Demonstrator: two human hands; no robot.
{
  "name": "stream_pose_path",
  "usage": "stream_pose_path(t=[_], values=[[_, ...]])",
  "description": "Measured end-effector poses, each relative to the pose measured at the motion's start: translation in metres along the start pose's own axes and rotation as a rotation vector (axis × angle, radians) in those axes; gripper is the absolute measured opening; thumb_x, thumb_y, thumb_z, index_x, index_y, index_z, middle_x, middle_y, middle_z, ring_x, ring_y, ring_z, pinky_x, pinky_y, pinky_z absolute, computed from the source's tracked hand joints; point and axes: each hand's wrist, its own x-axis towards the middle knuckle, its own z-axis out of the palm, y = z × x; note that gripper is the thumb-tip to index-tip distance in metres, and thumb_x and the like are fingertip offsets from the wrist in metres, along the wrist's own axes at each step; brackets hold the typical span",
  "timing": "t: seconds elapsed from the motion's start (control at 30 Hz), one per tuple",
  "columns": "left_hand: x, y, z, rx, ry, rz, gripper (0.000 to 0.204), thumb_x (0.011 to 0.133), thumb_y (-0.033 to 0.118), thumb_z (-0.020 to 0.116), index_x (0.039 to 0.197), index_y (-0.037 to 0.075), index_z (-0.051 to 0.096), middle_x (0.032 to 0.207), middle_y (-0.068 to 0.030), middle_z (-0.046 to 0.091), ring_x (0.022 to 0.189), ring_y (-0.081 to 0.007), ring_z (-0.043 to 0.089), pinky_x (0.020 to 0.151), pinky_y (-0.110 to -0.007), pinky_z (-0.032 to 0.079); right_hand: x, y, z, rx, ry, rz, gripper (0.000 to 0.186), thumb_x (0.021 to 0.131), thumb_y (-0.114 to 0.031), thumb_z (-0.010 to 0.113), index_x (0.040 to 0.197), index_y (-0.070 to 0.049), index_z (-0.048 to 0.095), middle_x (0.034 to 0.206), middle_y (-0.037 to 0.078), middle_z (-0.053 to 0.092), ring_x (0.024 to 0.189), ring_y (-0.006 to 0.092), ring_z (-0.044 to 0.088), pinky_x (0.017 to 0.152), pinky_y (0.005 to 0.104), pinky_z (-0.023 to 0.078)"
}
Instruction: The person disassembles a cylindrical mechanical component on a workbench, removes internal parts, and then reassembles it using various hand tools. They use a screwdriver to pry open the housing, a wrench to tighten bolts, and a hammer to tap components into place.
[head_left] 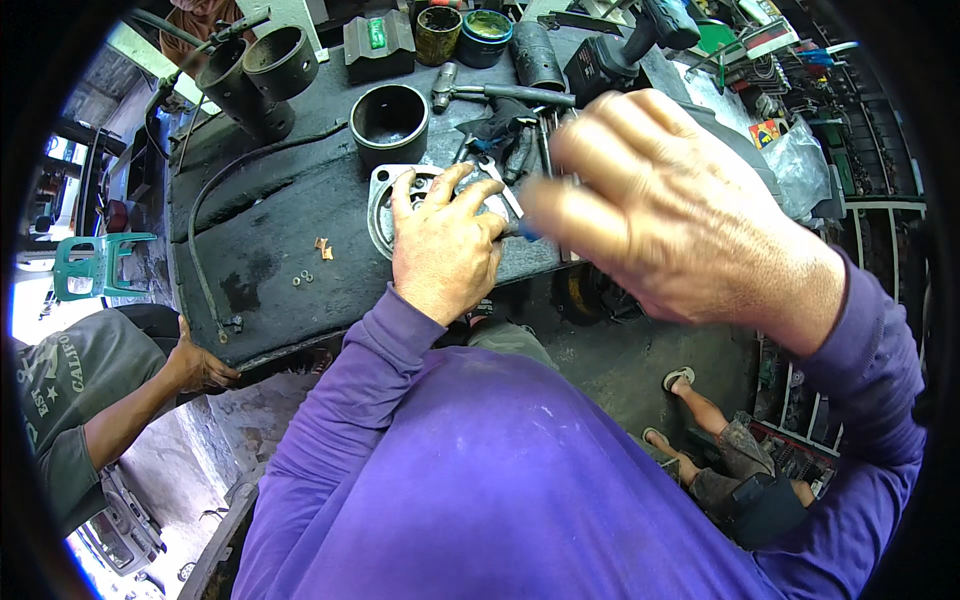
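Note:
My left hand (446, 245) lies with its fingers spread on a round, light-grey metal part (383, 215) at the bench's near edge. That part has a flange with a hole at one corner, and my hand hides much of it. Raised to the right of it, my right hand (660, 205) is curled and partly smeared by motion. A small blue bit (529, 232) shows below its fingers; what the hand grips is otherwise hidden. A wrench-like light metal tool (500, 188) lies beside my left fingertips. Just behind the metal part stands an open black cylinder (390, 125).
On the dark bench (290, 230) are a hammer (480, 92), a cordless drill (610, 62), two cans (485, 38), a bent black hose (200, 200) and small washers (303, 277). Another person's hand (200, 365) rests on the left edge. A green chair (100, 265) stands beyond.

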Motion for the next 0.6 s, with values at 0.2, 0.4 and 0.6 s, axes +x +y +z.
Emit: stream_pose_path(t=[0.2, 0.4, 0.6], values=[[0.0, 0.002, 0.0, 0.054, -0.022, -0.009, 0.032, 0.076, 0.029, 0.089, 0.105, 0.016, 0.081, 0.137, -0.0034, 0.071, 0.14, -0.027, 0.059, 0.119, -0.063, 0.03, -0.003, 0.004, 0.01, 0.036, -0.273, 0.522, 0.026, 0.089, -0.024, 0.08, 0.1, -0.01, 0.062, 0.087, 0.011, 0.064, 0.085, 0.0361, 0.07, 0.071, 0.0474, 0.055], [0.002, 0.002, 0.004, -0.006, 0.045, -0.011, 0.035, 0.076, 0.031, 0.092, 0.103, 0.015, 0.076, 0.126, -0.0015, 0.074, 0.135, -0.0264, 0.062, 0.115, -0.06, 0.036, 0.007, 0.01, 0.011, -0.059, -0.047, -0.047, 0.033, 0.091, -0.027, 0.082, 0.103, -0.006, 0.06, 0.08, 0.013, 0.065, 0.083, 0.0369, 0.072, 0.067, 0.045, 0.054], [-0.003, 0.002, 0.007, 0.028, 0.042, -0.015, 0.035, 0.078, 0.03, 0.091, 0.106, 0.015, 0.079, 0.131, 0.0015, 0.074, 0.136, -0.0253, 0.062, 0.116, -0.059, 0.037, 0.0, -0.006, 0.012, -0.019, -0.257, 0.435, 0.034, 0.096, -0.03, 0.078, 0.101, -0.005, 0.057, 0.083, 0.014, 0.067, 0.082, 0.0377, 0.071, 0.07, 0.0477, 0.056]])
